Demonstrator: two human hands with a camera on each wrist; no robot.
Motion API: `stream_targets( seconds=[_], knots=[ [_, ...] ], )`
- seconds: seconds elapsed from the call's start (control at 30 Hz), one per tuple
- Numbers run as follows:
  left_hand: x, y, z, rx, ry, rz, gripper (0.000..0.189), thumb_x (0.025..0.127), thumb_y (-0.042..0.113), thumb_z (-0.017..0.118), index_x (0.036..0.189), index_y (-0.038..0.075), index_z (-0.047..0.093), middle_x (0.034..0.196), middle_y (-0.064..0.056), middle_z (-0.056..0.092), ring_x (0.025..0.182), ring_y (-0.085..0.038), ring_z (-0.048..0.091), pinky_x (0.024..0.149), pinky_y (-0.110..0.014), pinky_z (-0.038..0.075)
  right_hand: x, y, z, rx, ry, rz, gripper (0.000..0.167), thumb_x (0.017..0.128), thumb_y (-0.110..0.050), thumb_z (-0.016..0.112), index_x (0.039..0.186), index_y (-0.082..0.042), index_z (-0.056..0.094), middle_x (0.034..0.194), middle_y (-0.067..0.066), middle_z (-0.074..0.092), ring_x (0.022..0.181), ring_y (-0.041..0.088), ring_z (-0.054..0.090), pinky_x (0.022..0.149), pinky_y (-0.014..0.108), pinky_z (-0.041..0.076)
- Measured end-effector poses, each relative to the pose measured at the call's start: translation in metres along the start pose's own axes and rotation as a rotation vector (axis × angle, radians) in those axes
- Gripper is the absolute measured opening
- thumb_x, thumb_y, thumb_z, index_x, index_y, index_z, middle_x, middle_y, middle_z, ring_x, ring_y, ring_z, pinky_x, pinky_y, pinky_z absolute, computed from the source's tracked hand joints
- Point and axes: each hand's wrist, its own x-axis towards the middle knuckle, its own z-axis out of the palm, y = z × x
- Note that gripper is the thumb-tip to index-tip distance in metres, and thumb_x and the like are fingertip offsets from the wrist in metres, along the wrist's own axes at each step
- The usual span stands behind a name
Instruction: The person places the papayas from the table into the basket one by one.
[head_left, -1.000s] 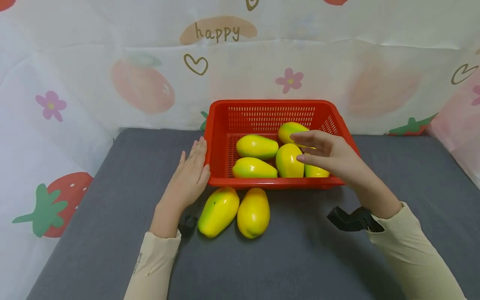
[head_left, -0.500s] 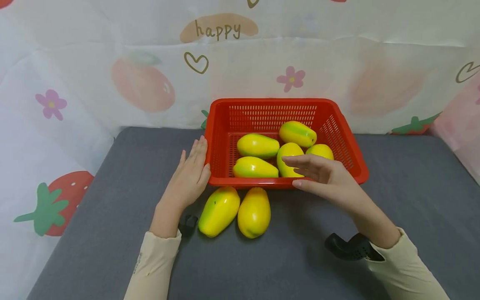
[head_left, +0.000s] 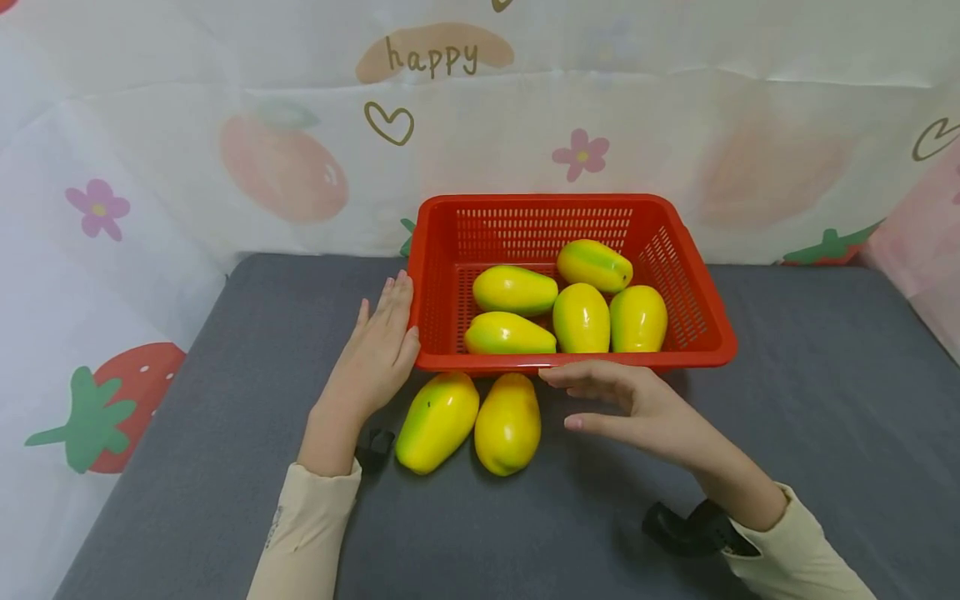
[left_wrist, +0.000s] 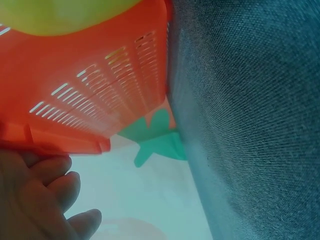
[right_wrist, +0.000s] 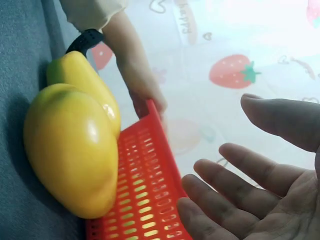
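A red plastic basket (head_left: 573,361) holds several yellow-green mangoes (head_left: 581,318). Two more mangoes lie on the table against its front wall: one on the left (head_left: 438,423), the other on the right (head_left: 507,425). My left hand (head_left: 371,358) rests with straight fingers along the basket's left side; in the left wrist view its fingertips are right at the rim. My right hand (head_left: 637,408) hovers at the basket's front, to the right of the two loose mangoes, fingers extended, thumb apart and nothing held. In the right wrist view the nearer mango (right_wrist: 72,150) is beyond its spread fingers.
Grey cloth (head_left: 225,433) covers the table. Behind the basket hangs a pale curtain (head_left: 480,142) printed with fruit, flowers and hearts. Dark wrist camera mounts sit at both cuffs, the right one (head_left: 693,529) hanging over the table.
My right hand has moved from above the mangoes in the basket, over the front rim, down and left toward the loose mangoes. The left hand has stayed at the basket's side.
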Motion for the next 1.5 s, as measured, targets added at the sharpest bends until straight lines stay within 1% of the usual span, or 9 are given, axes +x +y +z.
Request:
stream_targets(
  seconds=[0.13,0.2,0.37,0.47,0.77,0.93,1.27,1.43,1.5],
  knots=[
    [0.0,0.0,0.001,-0.003,-0.005,-0.002,0.061,0.099,0.024,0.03,0.151,0.002,0.007,0.157,-0.01,0.007,0.144,-0.022,0.004,0.113,-0.051,0.004,-0.001,0.005,0.004,0.002,-0.02,0.04,0.046,0.085,-0.014,0.069,0.129,-0.009,0.057,0.127,0.002,0.058,0.115,0.014,0.053,0.099,0.041,0.042],
    [0.0,0.0,0.001,-0.007,-0.01,0.0,0.061,0.099,0.024,0.029,0.151,0.001,0.007,0.157,-0.01,0.007,0.144,-0.023,0.004,0.113,-0.051,0.004,0.0,0.008,0.005,0.002,-0.042,0.051,0.046,0.085,-0.015,0.069,0.129,-0.008,0.056,0.128,0.004,0.058,0.116,0.016,0.053,0.099,0.041,0.042],
    [0.0,0.0,-0.001,-0.014,-0.008,0.0,0.061,0.099,0.024,0.03,0.151,0.002,0.007,0.157,-0.01,0.006,0.144,-0.023,0.004,0.113,-0.051,0.003,0.003,0.017,0.008,-0.056,-0.122,0.084,0.045,0.087,-0.021,0.068,0.128,-0.006,0.056,0.127,0.008,0.058,0.115,0.025,0.055,0.097,0.043,0.043],
    [-0.001,0.0,-0.002,-0.014,-0.007,-0.003,0.061,0.099,0.024,0.03,0.151,0.002,0.007,0.157,-0.009,0.006,0.144,-0.023,0.004,0.113,-0.051,0.004,0.006,0.021,0.009,-0.088,-0.151,0.097,0.045,0.088,-0.024,0.067,0.127,-0.004,0.056,0.126,0.009,0.058,0.112,0.028,0.057,0.095,0.045,0.045],
    [0.0,-0.001,-0.002,-0.015,-0.007,0.004,0.062,0.099,0.024,0.031,0.151,0.002,0.006,0.157,-0.009,0.005,0.144,-0.024,0.004,0.113,-0.053,0.004,0.01,0.028,0.015,-0.133,-0.138,0.121,0.045,0.088,-0.025,0.067,0.126,-0.003,0.056,0.126,0.012,0.057,0.112,0.027,0.057,0.094,0.044,0.046],
    [0.0,-0.001,-0.001,-0.018,-0.01,0.002,0.061,0.099,0.024,0.03,0.151,0.002,0.006,0.157,-0.009,0.006,0.144,-0.023,0.003,0.113,-0.052,0.004,0.011,0.033,0.018,-0.151,-0.125,0.106,0.05,0.087,-0.026,0.068,0.129,-0.003,0.053,0.129,0.013,0.055,0.114,0.027,0.056,0.094,0.041,0.046],
    [0.001,-0.001,0.0,-0.018,-0.008,-0.003,0.062,0.098,0.024,0.03,0.151,0.002,0.007,0.157,-0.011,0.008,0.144,-0.023,0.004,0.113,-0.052,0.004,0.013,0.039,0.025,-0.187,-0.1,0.1,0.056,0.085,-0.026,0.07,0.133,-0.005,0.05,0.133,0.011,0.052,0.119,0.027,0.052,0.095,0.042,0.046],
    [0.002,-0.001,0.001,-0.017,-0.01,0.001,0.061,0.099,0.024,0.029,0.151,0.002,0.006,0.157,-0.01,0.006,0.144,-0.023,0.004,0.113,-0.052,0.004,0.014,0.043,0.027,-0.203,-0.096,0.081,0.057,0.086,-0.025,0.069,0.134,-0.002,0.048,0.134,0.013,0.051,0.121,0.03,0.049,0.095,0.043,0.045],
    [0.002,-0.001,0.001,-0.018,-0.011,0.002,0.061,0.099,0.024,0.029,0.151,0.002,0.006,0.157,-0.01,0.006,0.144,-0.023,0.003,0.113,-0.052,0.004,0.015,0.045,0.028,-0.193,-0.1,0.086,0.059,0.086,-0.025,0.069,0.136,-0.002,0.046,0.136,0.014,0.049,0.123,0.03,0.048,0.095,0.044,0.045]
  ],
)
